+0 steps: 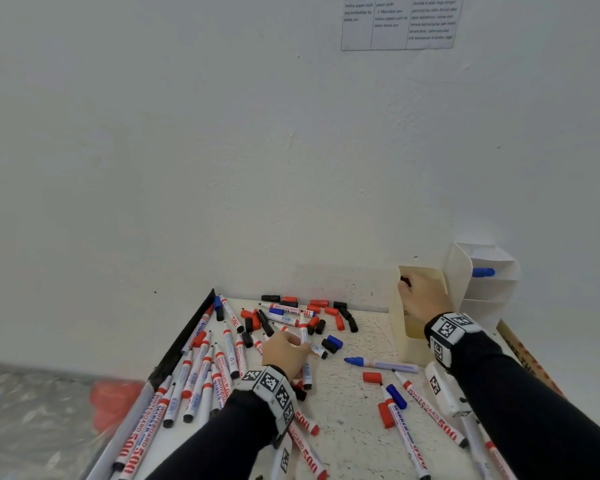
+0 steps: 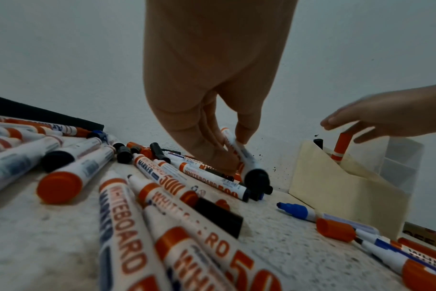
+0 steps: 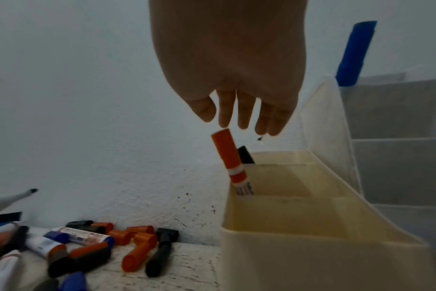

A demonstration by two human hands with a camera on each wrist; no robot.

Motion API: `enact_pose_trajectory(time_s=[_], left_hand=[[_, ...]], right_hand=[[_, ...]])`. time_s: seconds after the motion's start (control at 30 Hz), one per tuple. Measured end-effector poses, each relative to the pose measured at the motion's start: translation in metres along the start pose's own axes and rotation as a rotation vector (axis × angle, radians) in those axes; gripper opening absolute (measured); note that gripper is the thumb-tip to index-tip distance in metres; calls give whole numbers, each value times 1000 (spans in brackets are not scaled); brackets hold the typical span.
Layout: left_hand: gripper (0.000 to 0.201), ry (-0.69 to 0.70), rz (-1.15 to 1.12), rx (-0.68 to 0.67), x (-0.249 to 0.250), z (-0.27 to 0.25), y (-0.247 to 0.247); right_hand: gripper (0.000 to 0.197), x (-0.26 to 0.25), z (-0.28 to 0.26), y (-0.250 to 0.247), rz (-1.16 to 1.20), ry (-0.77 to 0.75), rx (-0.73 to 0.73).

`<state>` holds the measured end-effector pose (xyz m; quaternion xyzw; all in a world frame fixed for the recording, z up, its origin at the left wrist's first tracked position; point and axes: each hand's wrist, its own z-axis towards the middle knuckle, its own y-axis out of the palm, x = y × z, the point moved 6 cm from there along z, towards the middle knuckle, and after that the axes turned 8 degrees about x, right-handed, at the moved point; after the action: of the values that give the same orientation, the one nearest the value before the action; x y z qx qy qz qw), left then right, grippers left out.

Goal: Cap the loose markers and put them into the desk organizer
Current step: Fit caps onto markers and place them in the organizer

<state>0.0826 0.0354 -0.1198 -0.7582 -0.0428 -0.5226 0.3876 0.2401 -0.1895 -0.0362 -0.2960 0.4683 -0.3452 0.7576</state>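
My left hand (image 1: 300,344) pinches a white marker (image 1: 305,355) over the pile; in the left wrist view thumb and fingers (image 2: 233,145) grip its barrel (image 2: 244,159), black end down. My right hand (image 1: 409,292) hovers over the cream desk organizer (image 1: 413,344). Its fingers (image 3: 239,122) are straight, just above a red-capped marker (image 3: 228,157) that stands in the back compartment beside a black-capped one (image 3: 245,155). Several uncapped markers and loose red, black and blue caps cover the table (image 1: 357,427).
A taller white organizer (image 1: 489,282) behind the cream one holds a blue marker (image 1: 483,272). An uncapped blue marker (image 1: 378,363) and a red cap (image 1: 372,377) lie in front of the cream organizer. The wall is right behind; a black strip (image 1: 187,337) edges the table's left.
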Motion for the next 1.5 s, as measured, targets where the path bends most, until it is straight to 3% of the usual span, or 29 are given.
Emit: enact_pose_trajectory(time_s=[0.07,0.13,0.2,0.33,0.43,0.57,0.7,0.8,0.87,0.93,1.0,1.1,1.23,1.4,1.5], left_hand=[[7,4,-12,18,0,1,-5],[15,26,10,39,1,2,-12],[23,50,57,71,0,4,-22],[29,64,78,105,-6,6,-40],[30,70,97,117,-10,5,-52],[32,94,160,146,-18,4,-63],[32,127,174,145,-24,2,-66],[29,135,178,104,-26,-2,-64],[28,135,171,69,-26,-4,-61],[27,141,166,31,-24,-7,-57],[27,150,171,-8,-22,-10,-53],[26,172,187,-51,-16,-16,-46],[25,222,207,-113,-8,-25,-35],[28,322,234,-133,7,-37,-24],[31,359,178,-173,15,-45,-16]], right_hand=[[20,-19,-5,-9,36,-88,128],[18,-41,-14,-11,110,-158,146],[17,-62,-26,3,192,-188,-31],[19,-98,-80,59,117,-235,-656],[18,-113,-119,93,-36,-265,-819],[17,-115,-143,111,-154,-213,-810],[14,-116,-148,108,-203,-263,-755],[29,-110,-141,103,-226,-291,-721],[34,-107,-130,94,-163,-291,-645],[26,-105,-118,80,-52,-272,-538],[14,-102,-108,64,91,-216,-410],[14,-94,-99,48,281,-111,-295],[16,-86,-101,42,388,-64,-326],[17,-82,-111,39,385,-154,-425],[9,-77,-113,33,424,-91,-459]])
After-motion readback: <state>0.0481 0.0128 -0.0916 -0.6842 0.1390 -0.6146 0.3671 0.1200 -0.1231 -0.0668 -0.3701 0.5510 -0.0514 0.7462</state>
